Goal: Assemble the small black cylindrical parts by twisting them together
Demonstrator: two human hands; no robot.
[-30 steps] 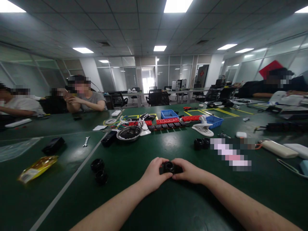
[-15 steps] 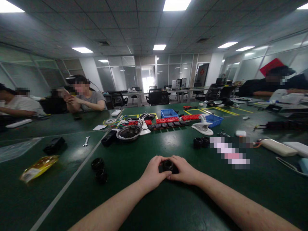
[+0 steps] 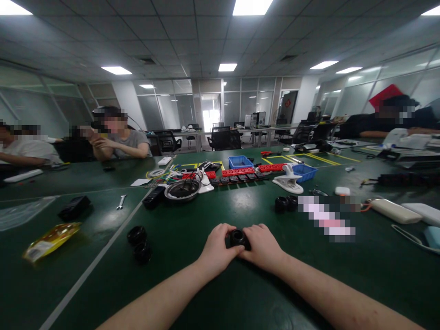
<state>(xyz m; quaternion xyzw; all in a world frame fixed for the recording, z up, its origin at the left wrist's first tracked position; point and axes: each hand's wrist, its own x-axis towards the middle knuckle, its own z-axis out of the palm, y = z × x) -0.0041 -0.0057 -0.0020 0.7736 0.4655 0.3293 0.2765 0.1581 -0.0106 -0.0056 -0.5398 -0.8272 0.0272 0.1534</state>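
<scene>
Both hands are closed around a thick black ring-shaped part (image 3: pixel 238 237) with a round hole facing up, low over the green table. My left hand (image 3: pixel 217 247) grips its left side, fingers curled behind and thumb across the front. On the right side, my right hand (image 3: pixel 263 245) presses its fingers and thumb against it. The thumbs come close together in front. A pair of similar black rings (image 3: pixel 139 243) sits to the left of my hands. Two more black rings (image 3: pixel 286 204) stand touching farther off to the right.
Beyond the hands are a round metal dish (image 3: pixel 182 189), red strips (image 3: pixel 242 171), a blue bin (image 3: pixel 240 162) and a white clamp base (image 3: pixel 288 183). A wrench (image 3: pixel 121 202) and a yellow packet (image 3: pixel 51 241) lie left; a power bank (image 3: pixel 393 210) lies right. People sit around the table.
The right hand has shifted slightly on the black ring, its fingers now more curled. The ring stays between both hands. The whole view has drifted slightly.
</scene>
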